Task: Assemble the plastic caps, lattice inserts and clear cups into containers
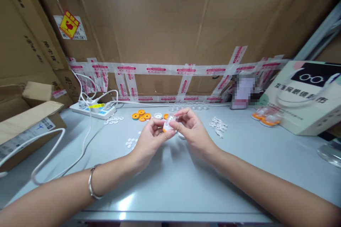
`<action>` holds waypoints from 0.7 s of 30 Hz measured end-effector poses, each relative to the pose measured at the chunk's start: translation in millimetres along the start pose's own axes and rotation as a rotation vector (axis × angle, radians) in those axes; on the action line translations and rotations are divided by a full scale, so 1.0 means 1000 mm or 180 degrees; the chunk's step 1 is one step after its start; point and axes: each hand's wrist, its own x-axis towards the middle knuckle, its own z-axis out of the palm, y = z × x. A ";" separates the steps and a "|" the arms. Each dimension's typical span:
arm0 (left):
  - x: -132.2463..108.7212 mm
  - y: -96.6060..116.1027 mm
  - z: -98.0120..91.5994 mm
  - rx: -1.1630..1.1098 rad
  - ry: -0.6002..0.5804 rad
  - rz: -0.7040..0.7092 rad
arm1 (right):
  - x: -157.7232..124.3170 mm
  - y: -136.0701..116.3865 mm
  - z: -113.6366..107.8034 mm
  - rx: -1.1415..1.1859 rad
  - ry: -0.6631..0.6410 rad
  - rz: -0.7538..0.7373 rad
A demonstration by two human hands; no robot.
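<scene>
My left hand (147, 141) and my right hand (195, 133) meet above the middle of the table. Between their fingertips is a small part with an orange and white base and a clear top (167, 125); fingers cover some of it. Just behind lie several orange ring-shaped pieces (141, 115) and a white ring (158, 116). A white round piece (181, 136) shows partly under my right hand. Small white discs (130, 143) are scattered by my left hand. To the right sits a pile of small white plastic pieces (218, 125). Clear round pieces (186, 106) line the back.
A white power strip (93, 110) with cables stands back left, near white flat pieces (114, 119) and an open cardboard box (29, 127). Orange-based pieces with clear domes (268, 117) lie beside a paper bag (303, 95) at right. A large cardboard box (160, 25) walls the back.
</scene>
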 end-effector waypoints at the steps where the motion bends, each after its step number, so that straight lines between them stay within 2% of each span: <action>1: 0.000 0.000 0.000 0.0058 0.0023 0.0015 | 0.000 0.001 0.000 0.0009 -0.0061 0.0006; 4: 0.002 -0.002 -0.002 0.0319 0.0168 0.0219 | -0.002 0.005 0.000 0.0095 -0.0355 0.0074; 7: 0.005 -0.007 -0.006 0.0744 0.0295 0.0647 | -0.006 0.009 0.003 0.0114 -0.0566 0.0205; 10: 0.007 -0.013 -0.010 0.1304 0.0307 0.0943 | -0.011 0.012 0.009 0.0124 -0.0429 0.0349; 14: 0.004 -0.012 -0.011 0.1888 0.0211 0.1026 | -0.006 0.004 0.007 -0.0245 -0.0154 0.0282; 17: 0.000 -0.008 -0.010 0.1949 0.0169 0.1016 | 0.017 -0.008 -0.023 -0.0933 0.0380 -0.0099; 21: 0.000 -0.001 -0.010 0.1953 0.0086 0.0882 | 0.046 -0.015 -0.108 -0.1564 0.1335 -0.0205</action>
